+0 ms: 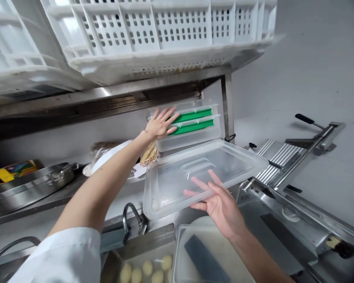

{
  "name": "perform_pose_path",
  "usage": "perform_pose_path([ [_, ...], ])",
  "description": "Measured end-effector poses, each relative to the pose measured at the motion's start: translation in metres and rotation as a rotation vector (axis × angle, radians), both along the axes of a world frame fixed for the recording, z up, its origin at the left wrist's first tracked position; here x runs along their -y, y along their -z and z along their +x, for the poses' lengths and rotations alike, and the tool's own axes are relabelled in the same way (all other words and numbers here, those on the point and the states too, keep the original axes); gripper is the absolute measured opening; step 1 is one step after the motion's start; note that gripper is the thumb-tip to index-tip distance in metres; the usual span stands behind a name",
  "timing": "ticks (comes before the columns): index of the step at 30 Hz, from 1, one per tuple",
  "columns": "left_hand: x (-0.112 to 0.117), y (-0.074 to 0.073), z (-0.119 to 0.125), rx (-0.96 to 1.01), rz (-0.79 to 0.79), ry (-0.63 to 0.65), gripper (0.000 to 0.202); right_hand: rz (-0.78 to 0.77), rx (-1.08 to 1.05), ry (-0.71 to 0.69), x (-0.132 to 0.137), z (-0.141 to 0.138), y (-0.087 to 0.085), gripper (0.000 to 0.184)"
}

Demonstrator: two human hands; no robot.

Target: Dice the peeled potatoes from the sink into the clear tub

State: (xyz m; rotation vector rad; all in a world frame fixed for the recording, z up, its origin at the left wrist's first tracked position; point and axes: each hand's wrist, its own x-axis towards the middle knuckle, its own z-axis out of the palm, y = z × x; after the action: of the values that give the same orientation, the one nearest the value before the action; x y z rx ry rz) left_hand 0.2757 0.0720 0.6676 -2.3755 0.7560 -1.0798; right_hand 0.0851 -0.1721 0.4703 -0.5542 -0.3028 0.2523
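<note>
My left hand (161,125), fingers spread, reaches up to the left end of stacked clear plastic containers (188,137) with green strips (193,115) along their fronts. It appears to rest against them. Lower down, my right hand (220,204) grips the near edge of a translucent plastic lid (168,192). Its fingers show through the lid from beneath, and the thumb is at the rim. The lid is tilted, its far edge just in front of the containers.
White perforated crates (179,29) hang over the workspace on a metal shelf. Below are a sink (165,236) with peeled potatoes (147,268), a faucet (131,212) and a tub (178,255) with a dark slab on it. A metal slicer (283,161) stands right, a steel pan (32,192) left.
</note>
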Motion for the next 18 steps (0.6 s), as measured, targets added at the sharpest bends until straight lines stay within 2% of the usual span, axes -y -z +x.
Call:
perform_pose_path([
  [2, 0.002, -0.01, 0.003, -0.015, 0.01, 0.003, 0.069, 0.008, 0.0, 0.025, 0.0, 0.007, -0.012, 0.059],
  [4, 0.001, -0.016, 0.004, -0.036, 0.014, -0.005, 0.071, 0.005, 0.002, 0.045, -0.004, 0.025, -0.029, 0.041],
  [7, -0.003, -0.017, 0.002, -0.051, -0.006, -0.027, 0.073, -0.057, -0.04, 0.1, -0.012, 0.075, -0.056, 0.021],
  [9, -0.003, -0.015, 0.001, -0.038, -0.041, -0.044, 0.075, -0.112, -0.093, 0.186, -0.014, 0.11, -0.065, 0.018],
  [11, -0.003, -0.016, 0.001, -0.006, -0.094, -0.064, 0.082, -0.171, -0.08, 0.224, -0.014, 0.133, -0.065, 0.018],
  [13, -0.002, -0.019, 0.002, 0.023, -0.152, -0.099, 0.095, -0.195, -0.032, 0.256, -0.012, 0.139, -0.055, 0.018],
  [16, -0.005, -0.029, 0.006, 0.025, -0.205, -0.181, 0.113, -0.168, 0.0, 0.353, -0.011, 0.124, -0.038, 0.02],
  [18, -0.008, -0.035, 0.009, 0.011, -0.206, -0.216, 0.115, -0.152, -0.004, 0.405, -0.013, 0.112, -0.034, 0.024],
])
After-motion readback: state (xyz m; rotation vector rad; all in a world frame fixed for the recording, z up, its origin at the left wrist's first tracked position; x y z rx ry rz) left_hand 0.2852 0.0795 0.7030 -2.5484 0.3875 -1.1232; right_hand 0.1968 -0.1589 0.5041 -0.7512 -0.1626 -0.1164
